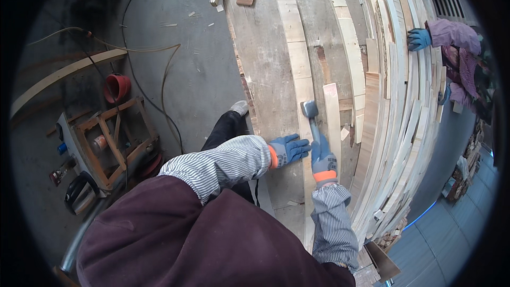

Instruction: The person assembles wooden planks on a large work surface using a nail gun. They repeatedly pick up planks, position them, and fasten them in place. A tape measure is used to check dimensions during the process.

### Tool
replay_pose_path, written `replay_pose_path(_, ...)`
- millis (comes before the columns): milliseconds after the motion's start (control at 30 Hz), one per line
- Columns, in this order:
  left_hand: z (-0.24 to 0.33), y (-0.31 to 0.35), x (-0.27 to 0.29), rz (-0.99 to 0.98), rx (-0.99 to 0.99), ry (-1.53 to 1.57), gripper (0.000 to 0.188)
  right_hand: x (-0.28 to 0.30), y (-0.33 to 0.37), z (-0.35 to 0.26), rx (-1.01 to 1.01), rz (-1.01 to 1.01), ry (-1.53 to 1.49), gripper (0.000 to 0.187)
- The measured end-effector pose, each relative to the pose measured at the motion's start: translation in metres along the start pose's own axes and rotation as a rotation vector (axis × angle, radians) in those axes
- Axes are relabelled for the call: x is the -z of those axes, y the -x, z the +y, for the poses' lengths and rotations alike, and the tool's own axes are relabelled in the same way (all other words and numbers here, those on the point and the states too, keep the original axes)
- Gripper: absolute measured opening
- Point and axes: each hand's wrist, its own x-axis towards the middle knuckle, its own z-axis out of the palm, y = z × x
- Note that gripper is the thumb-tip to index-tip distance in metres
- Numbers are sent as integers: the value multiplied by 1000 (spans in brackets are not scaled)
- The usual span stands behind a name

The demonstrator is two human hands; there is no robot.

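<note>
My left hand (289, 150), in a blue and grey glove with an orange cuff, reaches over the long row of pale wood strips (301, 69) on the table. Its fingers are stretched out to the right, with the tips at the strip. In a matching glove, my right hand (323, 159) is closed round the handle of a hammer (309, 109) with a dark, blocky head. The head is over the same strip, beyond both hands. Just right of the hammer lies a shorter pale board (332, 117). I cannot tell whether the hammer touches the wood.
Many long wood strips (396, 101) are stacked along the table's right side. Across them, a co-worker's blue-gloved hand (419, 39) rests on the stack. At left on the floor are a wooden frame (119, 143), a red bucket (117, 88) and a trailing hose (164, 74).
</note>
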Motion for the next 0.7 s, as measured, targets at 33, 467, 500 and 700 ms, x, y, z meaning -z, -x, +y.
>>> replay_pose_path(33, 0, 0, 4, 20, -12, -20, 53, -6, 7, 7, 63, 42, -39, 41)
replay_pose_path(467, 3, 0, 8, -113, -20, -136, 50, 24, -22, -25, -67, -21, -527, 42)
replay_pose_path(500, 5, 2, 6, -85, -48, -228, 50, 34, -29, -36, 37, 48, -503, 43)
replay_pose_path(700, 6, -4, 0, -179, 56, -219, 46, 17, -67, -51, 124, 220, -92, 50)
